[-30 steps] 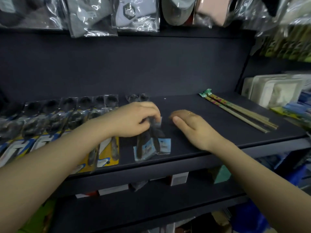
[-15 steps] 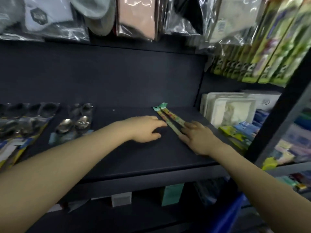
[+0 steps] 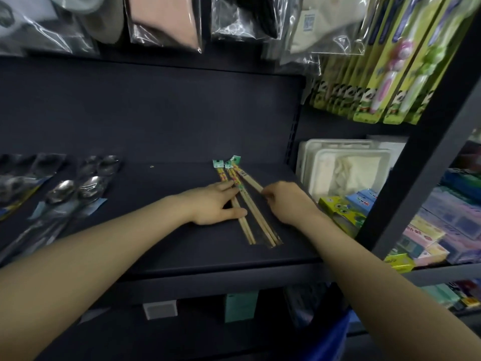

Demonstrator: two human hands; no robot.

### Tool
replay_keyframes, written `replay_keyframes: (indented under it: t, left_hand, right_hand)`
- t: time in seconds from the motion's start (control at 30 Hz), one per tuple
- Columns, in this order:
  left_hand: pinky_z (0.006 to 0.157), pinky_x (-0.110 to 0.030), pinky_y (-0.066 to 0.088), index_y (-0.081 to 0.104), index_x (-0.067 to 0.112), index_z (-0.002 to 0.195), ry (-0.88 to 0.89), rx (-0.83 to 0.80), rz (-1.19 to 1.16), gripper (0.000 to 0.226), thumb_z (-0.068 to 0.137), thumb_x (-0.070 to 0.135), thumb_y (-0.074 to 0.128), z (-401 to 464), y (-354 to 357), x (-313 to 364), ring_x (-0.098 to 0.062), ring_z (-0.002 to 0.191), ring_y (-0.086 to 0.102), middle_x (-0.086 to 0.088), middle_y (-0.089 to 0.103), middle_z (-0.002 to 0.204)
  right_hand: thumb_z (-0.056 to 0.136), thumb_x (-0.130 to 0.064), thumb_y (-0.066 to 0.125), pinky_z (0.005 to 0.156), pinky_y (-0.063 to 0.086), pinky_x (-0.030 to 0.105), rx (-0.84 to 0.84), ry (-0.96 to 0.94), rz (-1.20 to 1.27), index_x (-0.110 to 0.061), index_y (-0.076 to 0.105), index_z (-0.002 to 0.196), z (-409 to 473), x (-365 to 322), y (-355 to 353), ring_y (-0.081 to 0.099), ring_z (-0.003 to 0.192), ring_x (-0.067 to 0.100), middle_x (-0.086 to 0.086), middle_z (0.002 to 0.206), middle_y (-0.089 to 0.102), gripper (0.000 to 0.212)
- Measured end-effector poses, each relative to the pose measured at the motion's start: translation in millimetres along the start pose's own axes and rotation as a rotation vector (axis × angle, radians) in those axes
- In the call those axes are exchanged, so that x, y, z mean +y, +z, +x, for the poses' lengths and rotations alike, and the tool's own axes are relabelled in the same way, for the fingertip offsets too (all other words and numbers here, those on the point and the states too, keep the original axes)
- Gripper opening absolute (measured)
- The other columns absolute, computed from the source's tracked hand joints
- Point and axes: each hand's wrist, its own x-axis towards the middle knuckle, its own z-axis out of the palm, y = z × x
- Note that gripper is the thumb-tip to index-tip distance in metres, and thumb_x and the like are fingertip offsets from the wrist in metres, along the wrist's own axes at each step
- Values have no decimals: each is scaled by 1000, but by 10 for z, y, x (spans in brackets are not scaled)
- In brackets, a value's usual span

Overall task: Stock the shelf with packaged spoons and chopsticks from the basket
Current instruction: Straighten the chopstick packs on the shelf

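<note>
Three packs of wooden chopsticks (image 3: 256,217) with green header tags lie fanned out on the dark shelf (image 3: 182,246), right of centre. My left hand (image 3: 217,204) rests flat over the leftmost pack, its fingers pressing on it. My right hand (image 3: 287,201) pinches the rightmost pack near its middle. Packaged metal spoons (image 3: 78,190) lie in rows on the shelf's left part.
Bagged clothing (image 3: 161,19) hangs above the shelf. Green toothbrush packs (image 3: 385,82) hang at the upper right. White trays (image 3: 346,168) and small coloured boxes (image 3: 346,207) fill the neighbouring shelf, past a dark upright post (image 3: 406,178). A blue basket (image 3: 335,340) shows below.
Both hands left the spoon packs and moved right to the chopsticks. The chopstick packs now lie spread apart, and the view has swung to the right.
</note>
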Motion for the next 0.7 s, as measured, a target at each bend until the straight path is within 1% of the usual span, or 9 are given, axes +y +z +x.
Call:
replay_keyframes:
  t: [0.1,0.17,0.23,0.3,0.37,0.43,0.5,0.6,0.7]
  left_hand:
    - [118,-36,13,-2,40,144,24,4,-49,74,84,66,33,95,-19,-14,-17,145,0,5,-7,158]
    - [117,-37,12,5,48,141,37,10,-50,69,82,68,33,158,-24,-7,-19,145,-2,3,-6,158]
    - [117,-37,13,12,47,141,44,17,-42,67,81,68,34,210,-29,6,-20,145,-1,2,-4,158]
    - [118,-37,13,14,46,141,59,13,-40,67,82,67,35,240,-33,16,-19,145,-1,2,-4,158]
    - [118,-39,12,11,45,142,74,1,-29,68,82,67,33,242,-25,19,-20,145,-4,2,-6,158]
    - [118,-39,10,6,43,143,85,-16,-7,70,83,67,31,214,-9,31,-19,145,-7,3,-9,158]
    - [118,-39,10,2,42,143,102,-28,16,72,83,68,30,178,15,61,-18,145,-8,4,-11,157]
    - [119,-38,8,0,42,143,130,-35,34,72,82,69,28,135,51,125,-17,144,-10,5,-12,157]
    - [117,-34,3,-2,42,143,134,-48,17,72,83,68,28,154,57,172,-14,144,-12,5,-15,156]
  right_hand:
    - [91,-12,49,75,46,33,45,25,-74,-8,64,108,-8,-8,40,59,101,30,14,111,61,23]
    - [91,-6,47,69,41,32,83,56,-124,-4,59,108,-25,-31,36,59,100,32,16,111,59,21]
    - [92,-3,45,67,38,33,111,58,-162,-2,53,114,-26,-46,48,60,101,35,18,113,59,24]
    - [92,-3,43,66,39,33,112,82,-124,-1,50,117,-27,-48,50,60,101,35,19,113,60,25]
    - [91,-4,44,68,41,32,99,163,-12,-1,52,115,-24,-7,29,60,102,35,19,113,60,25]
    - [90,-3,44,75,45,32,108,237,40,-1,56,112,-56,55,17,58,104,34,19,115,58,25]
    - [90,-1,44,81,45,33,139,267,-14,0,59,105,-112,108,44,57,103,33,19,114,57,22]
    - [89,-4,45,87,40,34,167,272,-109,-2,60,99,-175,145,103,54,103,33,17,111,59,17]
    - [92,-7,43,90,40,35,198,213,17,-3,57,113,-220,177,103,50,110,35,19,118,54,25]
